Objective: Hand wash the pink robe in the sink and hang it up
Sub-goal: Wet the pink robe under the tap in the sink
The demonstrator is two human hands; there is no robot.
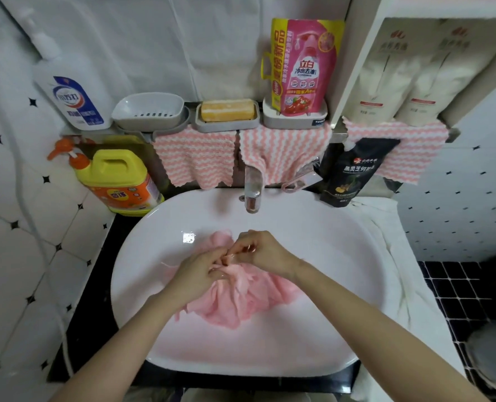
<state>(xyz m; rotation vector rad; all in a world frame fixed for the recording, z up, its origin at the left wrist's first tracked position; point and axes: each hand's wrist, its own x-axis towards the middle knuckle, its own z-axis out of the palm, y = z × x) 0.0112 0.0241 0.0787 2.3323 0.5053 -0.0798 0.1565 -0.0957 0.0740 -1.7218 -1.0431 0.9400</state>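
The pink robe (pixel 241 300) lies bunched and wet in the middle of the white oval sink (pixel 342 256). My left hand (pixel 197 274) grips a gathered fold of it from the left. My right hand (pixel 262 250) pinches the same fold from the right, and the fingertips of both hands meet over the cloth. Much of the robe spreads out below the hands toward the sink's front. The chrome faucet (pixel 252 192) stands at the back of the sink, with no water running from it.
On the shelf behind stand a white detergent bottle (pixel 72 94), an empty soap dish (pixel 148 111), a yellow soap bar (pixel 227 110) and a pink refill pouch (pixel 307 68). Pink striped cloths (pixel 284 152) hang below. A yellow pump jug (pixel 119 181) stands left, a black pouch (pixel 348 175) right.
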